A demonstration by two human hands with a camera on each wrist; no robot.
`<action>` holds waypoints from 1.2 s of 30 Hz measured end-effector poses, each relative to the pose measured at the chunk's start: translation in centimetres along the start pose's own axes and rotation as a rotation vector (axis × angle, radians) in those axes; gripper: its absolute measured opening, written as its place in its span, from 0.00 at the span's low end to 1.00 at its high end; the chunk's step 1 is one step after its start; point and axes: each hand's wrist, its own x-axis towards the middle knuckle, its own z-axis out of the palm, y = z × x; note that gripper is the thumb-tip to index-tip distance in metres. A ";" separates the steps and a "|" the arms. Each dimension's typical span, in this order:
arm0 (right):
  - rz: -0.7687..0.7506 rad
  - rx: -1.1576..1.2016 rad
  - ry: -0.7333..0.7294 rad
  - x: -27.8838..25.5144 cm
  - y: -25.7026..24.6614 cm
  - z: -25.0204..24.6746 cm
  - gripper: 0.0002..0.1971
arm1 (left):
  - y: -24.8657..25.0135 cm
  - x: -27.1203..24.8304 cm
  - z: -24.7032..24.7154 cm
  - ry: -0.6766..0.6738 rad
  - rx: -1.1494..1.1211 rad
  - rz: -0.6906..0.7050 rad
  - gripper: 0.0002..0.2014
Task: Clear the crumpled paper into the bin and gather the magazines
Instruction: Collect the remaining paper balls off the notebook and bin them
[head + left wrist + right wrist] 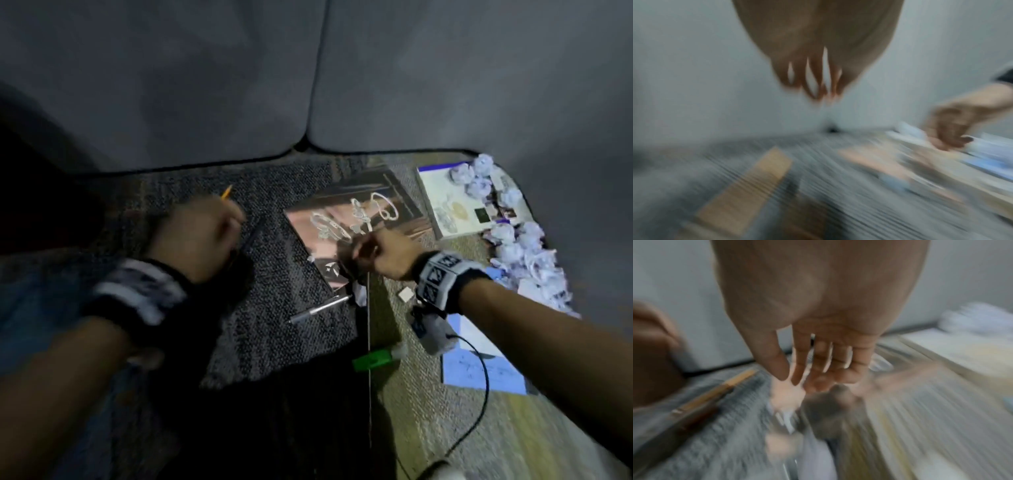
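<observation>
A dark magazine (363,202) with a jewellery cover lies on the carpet, with a white magazine (445,202) to its right. Several crumpled paper balls (520,246) are heaped along the right side, and a small crumpled scrap (359,294) sits at the dark magazine's near corner. My right hand (363,253) hovers low over that corner; the right wrist view shows its fingers (818,366) stretched out and holding nothing. My left hand (202,236) is blurred above a yellow pencil (226,192). Its fingers (813,84) hang down, also holding nothing. No bin is in view.
Grey sofa cushions (308,85) close off the far side. On the carpet lie a silver pen (318,310), a white eraser (406,294), a green marker (373,359) and a blue-edged sheet (479,363). A black cable (479,394) hangs from my right wrist. Both wrist views are motion-blurred.
</observation>
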 end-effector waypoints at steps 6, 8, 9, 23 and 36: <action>0.027 -0.154 -0.043 -1.7 3.3 4.8 0.30 | 5.6 2.3 11.6 -0.136 -0.308 -0.485 0.18; 0.031 -0.139 0.028 -1.3 3.5 6.3 0.38 | 6.9 2.1 12.6 -0.078 -0.304 -0.509 0.12; 0.053 -0.114 0.085 -0.8 3.7 7.1 0.39 | 7.1 1.9 13.0 -0.065 -0.281 -0.500 0.10; 0.178 0.244 0.426 -4.0 13.7 4.2 0.17 | 15.1 -1.5 14.8 -0.288 -0.237 0.048 0.13; 0.130 0.063 0.621 -10.2 18.5 6.8 0.12 | 23.8 1.0 22.1 -0.457 0.343 0.394 0.23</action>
